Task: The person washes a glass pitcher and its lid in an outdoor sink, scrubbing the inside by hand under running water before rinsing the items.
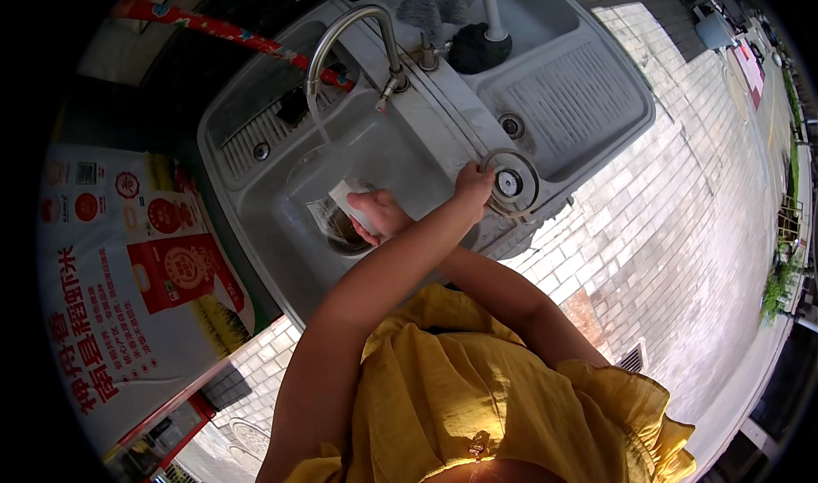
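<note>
My arms cross over a grey double-basin sink (275, 278). Reaching to the right, my left hand (474, 192) grips the rim of a round lid (538, 186) with a knob at its centre, above the ledge between the basins. My right hand (380, 214) is down in the near basin, closed around a pale, flat-sided object (349, 199) that I cannot identify. Just under it is a round, dark-bottomed vessel (339, 230), partly hidden by the hand. Water (317, 122) runs from the curved metal faucet (351, 11) into this basin.
A grey cloth (438, 4) hangs over the far basin, near a white pipe (491, 10) and black bag-like material (479, 50). A red patterned pole (236, 32) slants into the sink's left side. A printed banner (147, 278) stands left; brick paving (639, 227) lies right.
</note>
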### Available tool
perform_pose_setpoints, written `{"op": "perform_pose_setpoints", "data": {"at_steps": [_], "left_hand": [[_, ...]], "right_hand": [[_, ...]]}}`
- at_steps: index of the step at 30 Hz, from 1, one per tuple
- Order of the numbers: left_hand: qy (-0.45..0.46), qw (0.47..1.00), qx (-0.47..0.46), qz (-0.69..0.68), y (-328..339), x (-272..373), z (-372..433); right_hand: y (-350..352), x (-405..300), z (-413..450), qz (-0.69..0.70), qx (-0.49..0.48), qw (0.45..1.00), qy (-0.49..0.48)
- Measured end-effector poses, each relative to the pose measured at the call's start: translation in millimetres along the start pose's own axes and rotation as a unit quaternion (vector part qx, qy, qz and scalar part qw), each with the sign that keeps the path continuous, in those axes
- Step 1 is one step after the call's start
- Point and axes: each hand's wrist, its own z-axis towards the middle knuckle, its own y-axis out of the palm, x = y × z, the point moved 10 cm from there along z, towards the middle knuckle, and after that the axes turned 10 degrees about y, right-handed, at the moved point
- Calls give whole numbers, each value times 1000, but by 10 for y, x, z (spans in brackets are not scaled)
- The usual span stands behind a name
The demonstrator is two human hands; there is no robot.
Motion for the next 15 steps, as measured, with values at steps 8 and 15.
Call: {"op": "perform_pose_setpoints", "data": {"at_steps": [8,15], "left_hand": [[-34,988,19,148,-198,-272,292],[-27,914,75,398,-348,-116,156]], "right_hand": [[-123,-11,-24,-69,9,997,-21],[-92,88,29,-15,-11,1000,-5]]}}
